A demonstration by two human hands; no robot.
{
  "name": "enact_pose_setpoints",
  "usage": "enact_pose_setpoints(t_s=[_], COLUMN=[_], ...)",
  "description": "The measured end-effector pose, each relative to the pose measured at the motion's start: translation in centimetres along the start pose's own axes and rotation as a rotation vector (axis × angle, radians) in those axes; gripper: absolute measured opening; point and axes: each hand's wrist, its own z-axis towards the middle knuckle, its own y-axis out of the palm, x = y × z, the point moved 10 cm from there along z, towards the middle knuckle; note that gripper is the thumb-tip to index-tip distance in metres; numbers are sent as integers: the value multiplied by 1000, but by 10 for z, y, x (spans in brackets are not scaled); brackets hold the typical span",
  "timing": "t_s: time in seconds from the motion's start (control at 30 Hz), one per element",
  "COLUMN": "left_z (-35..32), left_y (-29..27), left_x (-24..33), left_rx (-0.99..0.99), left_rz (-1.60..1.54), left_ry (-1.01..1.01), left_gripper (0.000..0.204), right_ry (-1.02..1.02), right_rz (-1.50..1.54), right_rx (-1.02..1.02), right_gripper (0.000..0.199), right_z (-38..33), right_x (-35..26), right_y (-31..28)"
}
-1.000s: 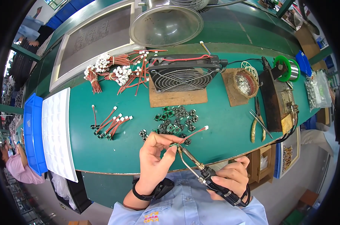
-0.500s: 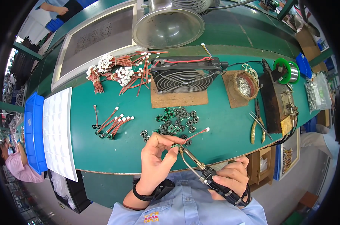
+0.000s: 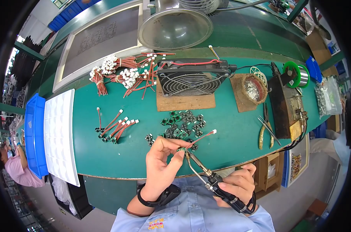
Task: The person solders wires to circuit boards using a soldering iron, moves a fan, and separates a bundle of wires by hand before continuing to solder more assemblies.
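Between thumb and fingers, my left hand (image 3: 163, 159) pinches a small green circuit board (image 3: 181, 149). A red-and-dark wire lead (image 3: 200, 139) with a white plug runs from the board up to the right. My right hand (image 3: 237, 186) grips the black handle of a soldering iron (image 3: 209, 174). The iron's tip, with a thin feed tube alongside, meets the board at my left fingertips; the exact contact is too small to make out. Just beyond my left hand lies a pile of small black-and-green board parts (image 3: 182, 125). Several boards with wires attached (image 3: 115, 129) lie to the left.
A fan (image 3: 193, 79) stands on a wooden board at the back. Bundled wires (image 3: 123, 71) lie to its left. At the right are a solder pot (image 3: 253, 89), pliers (image 3: 264, 131), tweezers (image 3: 270, 129) and a green solder spool (image 3: 299, 74). A white tray (image 3: 61, 135) and blue bin (image 3: 36, 135) sit left.
Both hands, the board and the iron hold nearly the same place, with only a tiny shift of the right hand. A person at the far upper left has gone out of view.
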Motion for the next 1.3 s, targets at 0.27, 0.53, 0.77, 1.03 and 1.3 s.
enact_pose_setpoints(t_s=[0.27,0.53,0.77,1.03,1.3], left_z=[-2,-1,-1,-2,0], left_y=[0,0,7,5,4], left_x=[5,8,2,-2,7], left_rx=[-1,-7,-61,-39,31], left_rz=[163,175,-211,-204,-71], left_ry=[59,61,-122,-140,-14], left_gripper=[15,14,11,9,11], right_ry=[-41,-53,211,329,-51], right_rz=[1,25,-53,34,111], right_rx=[10,7,580,643,86], right_gripper=[35,40,37,51,32], right_z=[-2,2,-18,-26,-3], right_x=[-1,2,71,62,3], right_y=[-2,-12,-52,-65,-16])
